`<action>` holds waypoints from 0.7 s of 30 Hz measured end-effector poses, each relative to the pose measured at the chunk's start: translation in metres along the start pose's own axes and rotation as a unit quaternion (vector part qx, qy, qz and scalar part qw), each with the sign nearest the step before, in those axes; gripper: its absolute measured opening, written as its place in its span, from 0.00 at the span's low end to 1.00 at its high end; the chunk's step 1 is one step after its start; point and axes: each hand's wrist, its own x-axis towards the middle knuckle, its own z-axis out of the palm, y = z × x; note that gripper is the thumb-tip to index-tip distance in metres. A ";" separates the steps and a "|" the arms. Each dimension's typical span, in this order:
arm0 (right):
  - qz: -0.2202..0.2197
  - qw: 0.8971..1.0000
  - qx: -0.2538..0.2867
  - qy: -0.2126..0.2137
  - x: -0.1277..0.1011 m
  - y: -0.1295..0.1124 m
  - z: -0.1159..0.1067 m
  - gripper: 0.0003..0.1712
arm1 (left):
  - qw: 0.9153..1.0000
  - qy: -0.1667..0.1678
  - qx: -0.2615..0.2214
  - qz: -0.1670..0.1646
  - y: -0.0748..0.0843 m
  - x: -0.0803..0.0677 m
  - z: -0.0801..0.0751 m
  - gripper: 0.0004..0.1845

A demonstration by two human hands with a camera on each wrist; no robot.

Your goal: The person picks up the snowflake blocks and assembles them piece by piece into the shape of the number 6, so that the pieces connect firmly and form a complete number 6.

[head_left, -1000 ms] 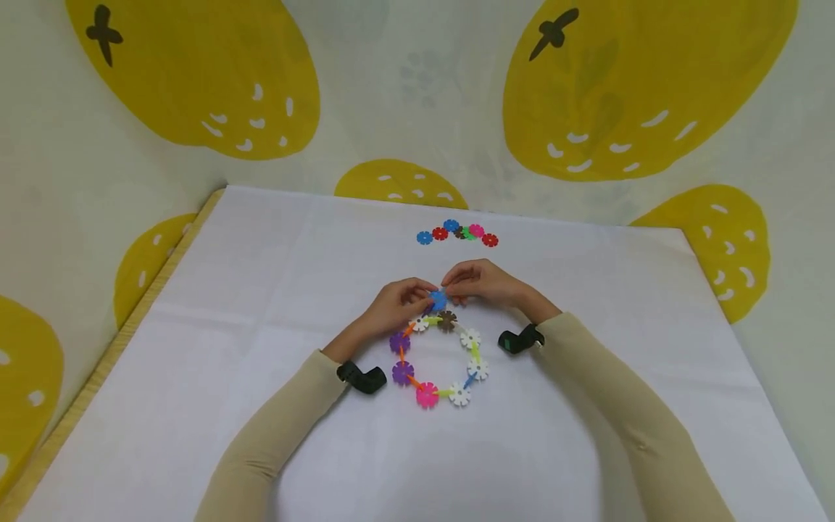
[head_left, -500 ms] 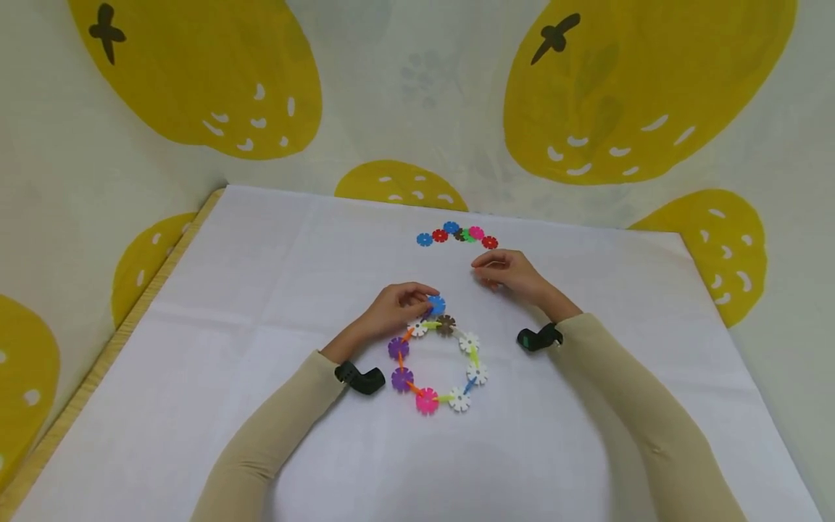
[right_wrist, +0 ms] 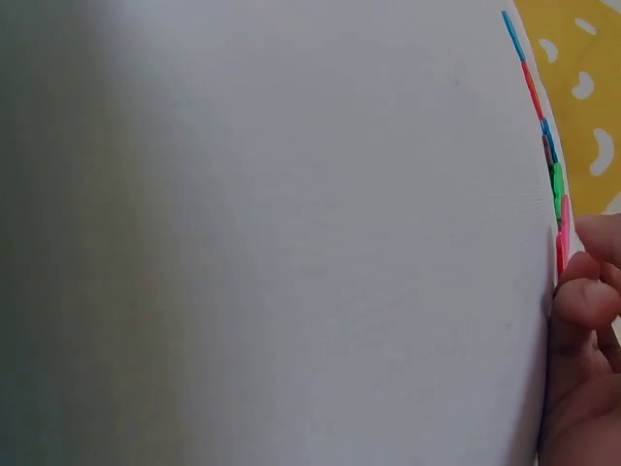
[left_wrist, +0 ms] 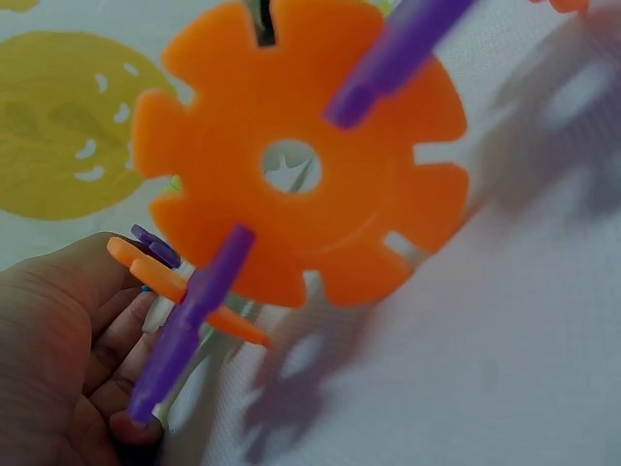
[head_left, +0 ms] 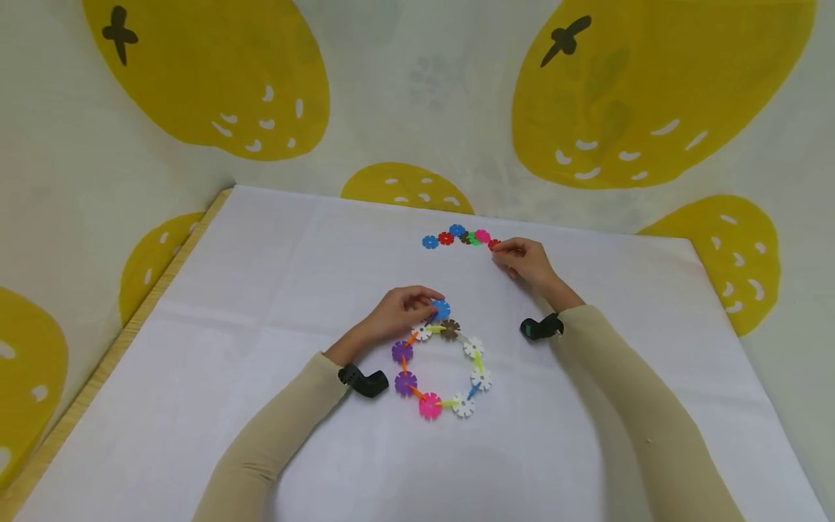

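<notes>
1. The ring of snowflake discs lies flat on the white surface, closest to the person. It is a loop of white, purple, pink and brown discs joined by discs set on edge in their slots. It serves as the landmark for the rest.

2. At the far-left part of the ring, the left hand has its fingers curled round the blue disc, which sits at the top of the ring beside the brown disc. The grip seems meant to steady the ring where a joint is being worked. In the left wrist view an orange disc with purple pieces slotted into it fills the frame, and the fingers close near more pieces.

3. Black wrist cameras sit on either side of the ring, one to its left, the other to its right.

4. Beyond the ring, to its far right, the right hand stretches out, its fingertips pinched at the red disc that ends the row of loose discs. The right wrist view shows that row edge-on beside a fingertip; whether the disc is lifted cannot be told.

5. The loose row is kept well beyond the ring, likely as a supply within reach.

6. Farthest off hangs a cloth with yellow fruit prints.
</notes>
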 end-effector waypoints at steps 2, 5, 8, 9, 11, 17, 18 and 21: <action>0.011 1.000 -0.001 0.003 0.001 -0.001 -0.001 0.20 | 1.000 -0.004 -0.001 0.001 0.000 0.000 0.001 0.15; 0.029 0.999 0.012 0.012 0.004 -0.002 0.000 0.19 | 1.000 -0.010 0.002 0.001 0.000 0.000 0.003 0.15; 0.047 0.998 0.026 0.031 0.008 -0.003 0.000 0.19 | 1.000 -0.014 0.005 0.000 0.001 0.000 0.003 0.15; 0.052 0.998 0.030 0.036 0.009 -0.003 0.000 0.19 | 1.000 -0.015 0.007 0.000 0.002 0.000 0.004 0.15; 0.057 0.997 0.021 0.040 0.012 -0.004 0.000 0.21 | 1.000 -0.015 0.010 0.002 0.002 0.000 0.004 0.15; 0.062 0.997 -0.023 0.026 0.014 -0.008 0.000 0.25 | 1.000 -0.001 0.021 0.008 0.002 0.000 0.002 0.15; 0.061 0.997 -0.028 0.025 0.014 -0.008 0.001 0.25 | 1.000 0.003 0.024 0.008 0.002 0.000 0.002 0.15; 0.056 0.998 -0.035 0.023 0.014 -0.008 0.003 0.26 | 0.999 0.017 0.030 0.006 0.000 0.000 0.001 0.15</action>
